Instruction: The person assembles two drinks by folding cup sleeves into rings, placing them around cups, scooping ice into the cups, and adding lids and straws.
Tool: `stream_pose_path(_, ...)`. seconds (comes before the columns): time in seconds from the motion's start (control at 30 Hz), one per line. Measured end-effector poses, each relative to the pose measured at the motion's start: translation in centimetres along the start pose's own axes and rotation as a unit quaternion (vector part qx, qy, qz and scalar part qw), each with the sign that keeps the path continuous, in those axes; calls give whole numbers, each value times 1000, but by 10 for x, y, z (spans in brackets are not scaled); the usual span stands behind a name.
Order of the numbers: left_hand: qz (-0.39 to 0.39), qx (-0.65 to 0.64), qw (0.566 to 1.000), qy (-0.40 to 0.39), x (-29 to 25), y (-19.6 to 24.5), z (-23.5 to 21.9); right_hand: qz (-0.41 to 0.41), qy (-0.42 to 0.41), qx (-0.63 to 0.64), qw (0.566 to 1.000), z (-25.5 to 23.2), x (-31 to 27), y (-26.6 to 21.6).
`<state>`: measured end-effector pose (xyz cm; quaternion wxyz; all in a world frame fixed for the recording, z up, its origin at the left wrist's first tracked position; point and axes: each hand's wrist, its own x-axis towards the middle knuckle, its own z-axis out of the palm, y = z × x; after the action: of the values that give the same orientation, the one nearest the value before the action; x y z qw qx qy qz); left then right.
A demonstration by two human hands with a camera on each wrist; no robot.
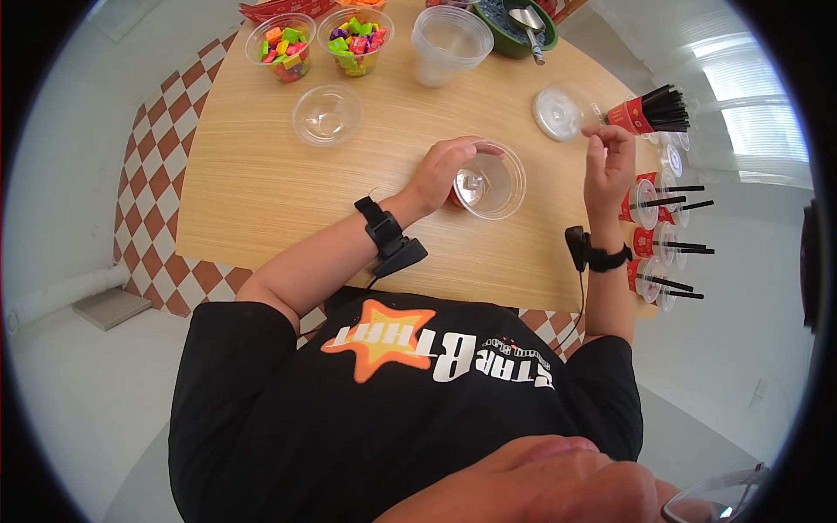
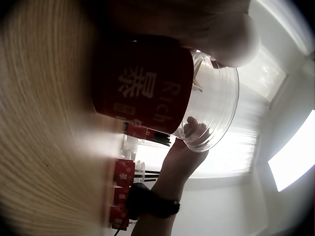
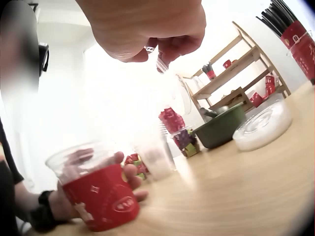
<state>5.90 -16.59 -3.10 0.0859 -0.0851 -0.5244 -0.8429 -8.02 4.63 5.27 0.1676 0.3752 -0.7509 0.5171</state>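
Observation:
A clear plastic cup (image 1: 501,179) with a red sleeve (image 3: 106,199) stands on the table at the centre, its rim tilted toward the right. My left hand (image 1: 438,174) grips it from the left side, fingers round the far wall. Something shiny and pale (image 1: 471,186) shows inside, near the bottom. My right hand (image 1: 609,170) is raised to the right of the cup, fingers curled. Between its fingertips it pinches a small white piece with reddish stripes (image 3: 161,64); its kind is too small to tell. White-clear lids (image 1: 558,113) lie just beyond this hand.
Two tubs of colourful wrapped sweets (image 1: 281,48) stand at the far left, near a clear dish (image 1: 327,114). Behind the cup are stacked clear cups (image 1: 451,44) and a green bowl (image 1: 497,39) with a metal scoop (image 1: 528,24). Black straws (image 1: 667,109) and several straw-topped red-sleeved cups (image 1: 645,205) line the right edge.

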Motion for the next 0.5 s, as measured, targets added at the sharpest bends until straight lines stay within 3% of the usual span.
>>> stream_pose_path(0.03,-2,0,1000,2,0,-1,0,2,-1,1,1000,-2,-6,-9)
stream_pose_path(0.1,7,9,1000,10,1,-2,0,182,-74,194,961,2,-12,-50)
stream_pose_path(0.13,5,8,1000,10,1,-4,2,203,-136,173,954,4,-17,-55)
stream_pose_path(0.23,-21,-14,999,48,0,-4,5,232,-169,136,948,28,-40,-52)
stream_pose_path(0.47,-47,-38,997,54,-4,-2,7,124,-183,-11,975,50,-46,-62)
stream_pose_path(0.5,-53,-56,996,55,-4,-2,8,60,-192,-43,979,50,-46,-62)
